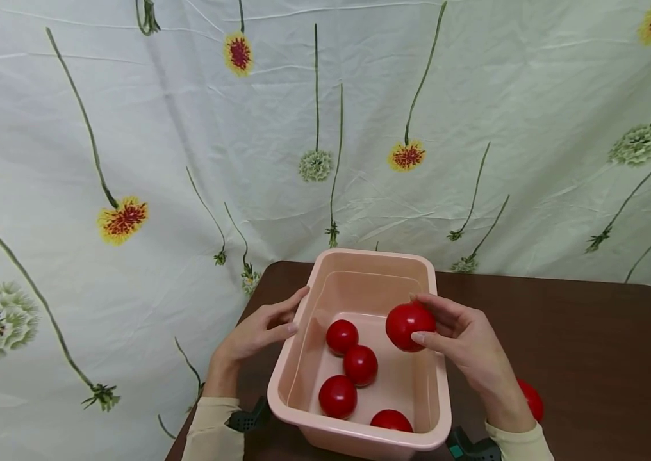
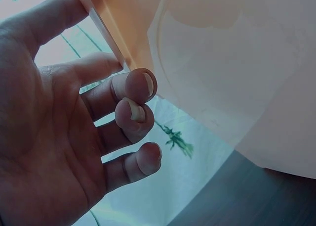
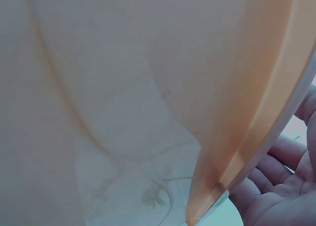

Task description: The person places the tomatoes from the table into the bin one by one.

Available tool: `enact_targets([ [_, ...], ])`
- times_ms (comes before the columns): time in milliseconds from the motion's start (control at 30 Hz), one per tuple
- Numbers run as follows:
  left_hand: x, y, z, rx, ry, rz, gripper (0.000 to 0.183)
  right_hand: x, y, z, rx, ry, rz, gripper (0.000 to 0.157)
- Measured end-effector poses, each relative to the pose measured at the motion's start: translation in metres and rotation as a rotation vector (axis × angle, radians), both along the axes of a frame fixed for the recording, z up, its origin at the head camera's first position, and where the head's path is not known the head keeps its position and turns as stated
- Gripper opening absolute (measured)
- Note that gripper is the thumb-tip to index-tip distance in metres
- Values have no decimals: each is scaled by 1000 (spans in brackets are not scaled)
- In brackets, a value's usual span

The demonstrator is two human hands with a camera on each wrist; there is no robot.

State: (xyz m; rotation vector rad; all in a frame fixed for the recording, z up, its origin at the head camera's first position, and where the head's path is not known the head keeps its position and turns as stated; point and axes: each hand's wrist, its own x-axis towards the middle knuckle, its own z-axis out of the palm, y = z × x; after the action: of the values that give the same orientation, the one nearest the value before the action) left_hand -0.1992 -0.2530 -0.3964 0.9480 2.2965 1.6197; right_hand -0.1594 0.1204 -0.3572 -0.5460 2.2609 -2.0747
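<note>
My right hand (image 1: 464,336) pinches a glossy red tomato (image 1: 409,328) between thumb and fingers, over the right side of a pink plastic tub (image 1: 328,428). Inside the tub, several more red tomatoes (image 1: 338,396) lie on the bottom. At the tub's left rim, my left hand (image 1: 262,330) touches the edge with extended fingertips. The left wrist view shows its other fingers (image 2: 136,114) loosely bent beside the tub wall (image 2: 222,77). In the right wrist view the tub wall (image 3: 266,102) fills most of the picture, hiding the held tomato; part of the hand (image 3: 281,181) shows behind it.
The tub stands on a dark brown table (image 1: 591,346). Another red tomato (image 1: 531,398) lies on the table, partly hidden by my right forearm. Behind the table hangs a pale cloth (image 1: 279,128) printed with flowers.
</note>
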Motion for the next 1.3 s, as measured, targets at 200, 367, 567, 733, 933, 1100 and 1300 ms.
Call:
enact_targets([
  [200, 0, 1, -1, -3, -5, 4, 65, 1, 1, 0, 32, 25, -7, 56],
  [367, -1, 1, -1, -9, 11, -1, 65, 0, 4, 0, 37, 14, -25, 54],
  [567, -1, 2, 0, -14, 13, 6, 65, 0, 13, 2, -38, 36, -18, 52],
  [733, 0, 2, 0, -25, 15, 18, 65, -2, 32, 3, -109, 76, -45, 47],
  [933, 0, 1, 1, -33, 18, 23, 65, -5, 51, 2, -107, 66, -126, 45],
  [1100, 0, 1, 1, -31, 10, 28, 65, -10, 66, -4, -132, 56, -146, 45],
  [1300, 0, 1, 1, -26, 16, 17, 65, -18, 88, -16, -105, 5, -145, 47],
])
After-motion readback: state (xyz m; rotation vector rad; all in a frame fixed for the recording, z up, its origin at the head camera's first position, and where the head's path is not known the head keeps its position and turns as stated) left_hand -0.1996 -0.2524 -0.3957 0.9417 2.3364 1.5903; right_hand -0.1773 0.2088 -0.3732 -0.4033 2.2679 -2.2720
